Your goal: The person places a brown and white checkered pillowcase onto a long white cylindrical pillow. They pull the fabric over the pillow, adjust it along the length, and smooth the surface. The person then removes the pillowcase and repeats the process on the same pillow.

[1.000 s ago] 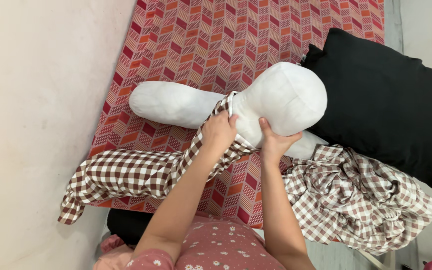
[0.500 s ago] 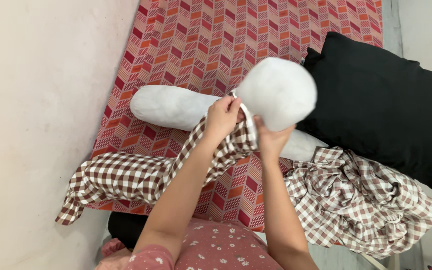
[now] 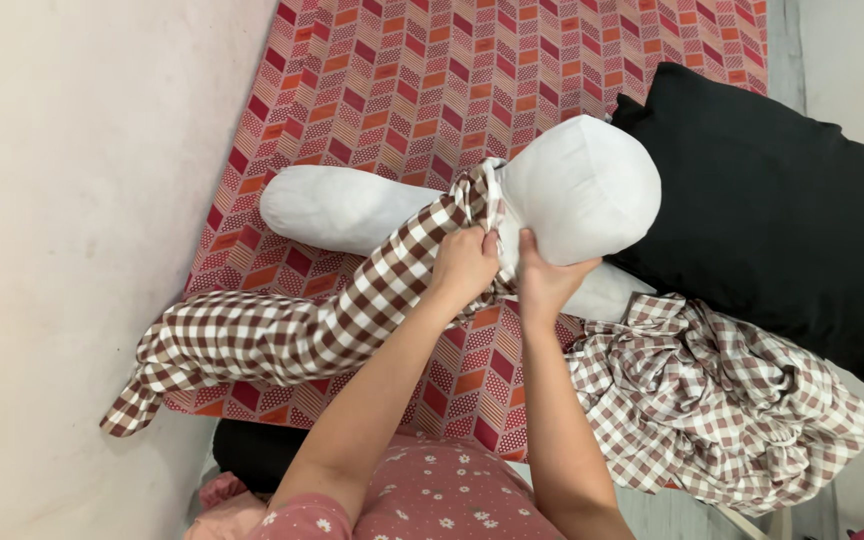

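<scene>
Over the patterned bed sheet (image 3: 552,60), two hands at a pillow
Left hand (image 3: 464,267) fisted on the checked pillowcase (image 3: 352,310); right hand (image 3: 544,283) closed, gripping the white pillow (image 3: 577,190) above the bed

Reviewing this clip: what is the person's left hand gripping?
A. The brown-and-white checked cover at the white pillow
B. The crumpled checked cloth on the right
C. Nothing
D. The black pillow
A: the left hand is closed on the brown-and-white checked cover where it meets the white pillow.
</scene>
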